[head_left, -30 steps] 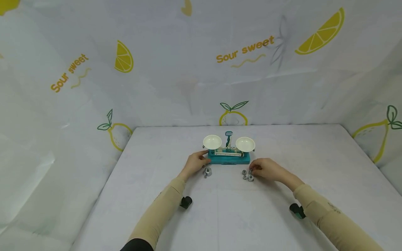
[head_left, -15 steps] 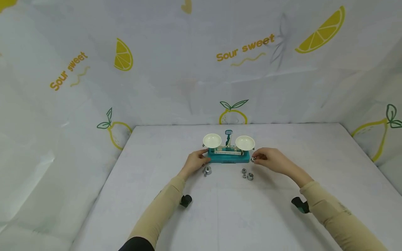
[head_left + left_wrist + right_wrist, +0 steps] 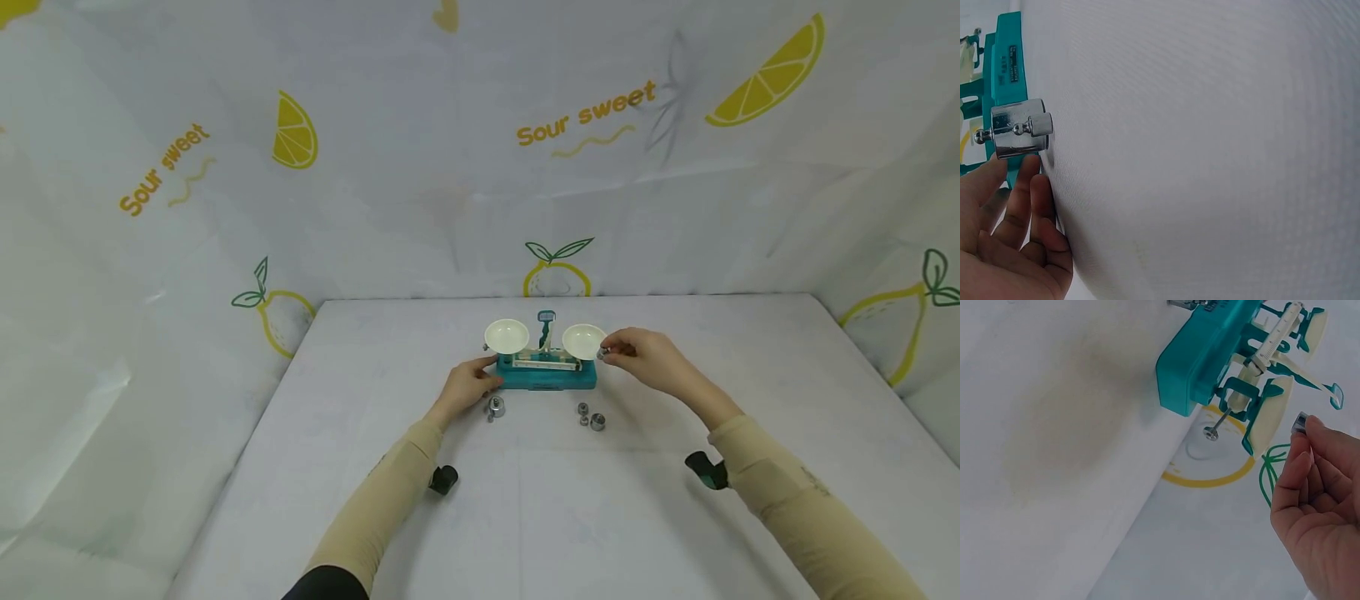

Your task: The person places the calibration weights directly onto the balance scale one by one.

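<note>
I judge the small metal weight [image 3: 1299,422] hard, slick and fairly light, best pinched by its sides. My right hand [image 3: 647,360] does that: thumb and finger closed on it, just beside the right pan [image 3: 582,341] but apart from it in the wrist view. My left hand [image 3: 463,390] grips the left end of the balance scale [image 3: 547,380], whose base looks stiff; the pans probably tip easily. The larger weight [image 3: 497,406] stands on the desk [image 3: 525,508] near that hand.
</note>
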Demonstrator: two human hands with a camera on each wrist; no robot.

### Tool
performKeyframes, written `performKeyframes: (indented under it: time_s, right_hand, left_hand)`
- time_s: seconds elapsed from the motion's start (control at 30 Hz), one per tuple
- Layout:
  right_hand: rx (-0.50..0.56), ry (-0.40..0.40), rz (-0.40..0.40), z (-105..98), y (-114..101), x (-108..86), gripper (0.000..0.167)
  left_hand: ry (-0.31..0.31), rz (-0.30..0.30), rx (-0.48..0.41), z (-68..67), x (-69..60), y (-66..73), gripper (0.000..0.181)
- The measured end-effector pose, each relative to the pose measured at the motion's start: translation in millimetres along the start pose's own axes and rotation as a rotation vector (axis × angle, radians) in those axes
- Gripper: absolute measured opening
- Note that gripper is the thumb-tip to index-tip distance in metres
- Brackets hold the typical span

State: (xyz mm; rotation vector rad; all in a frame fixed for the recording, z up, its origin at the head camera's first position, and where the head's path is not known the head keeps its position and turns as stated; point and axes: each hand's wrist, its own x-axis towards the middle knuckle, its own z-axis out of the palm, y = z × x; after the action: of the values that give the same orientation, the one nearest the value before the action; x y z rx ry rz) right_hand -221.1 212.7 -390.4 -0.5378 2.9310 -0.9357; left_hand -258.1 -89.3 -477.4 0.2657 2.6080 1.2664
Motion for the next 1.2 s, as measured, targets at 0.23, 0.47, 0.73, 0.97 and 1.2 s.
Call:
performKeyframes:
  time_s: [0.23,0.47,0.73,0.97,1.2]
  right_hand:
    - [0.003,0.014,0.048,4,-2,15.4,0.025]
    - [0.006,0.023,0.072,11,0,29.2,0.025]
    - [0.018,0.030,0.100,20,-3,37.6,0.027]
    - [0.011,0.042,0.081,24,-6,41.8,0.027]
    - [0.012,0.036,0.081,25,-9,42.8,0.027]
  left_hand:
    - [0.000,0.006,-0.008,0.2,0.1,0.3,0.050]
    - [-0.004,0.002,-0.027,0.5,-1.2,1.1,0.049]
    - [0.002,-0.004,-0.021,0.0,-2.2,2.0,0.049]
    - [0.008,0.002,0.000,0.6,-0.5,0.3,0.050]
    - [0.009,-0.012,0.003,0.4,-0.1,0.3,0.050]
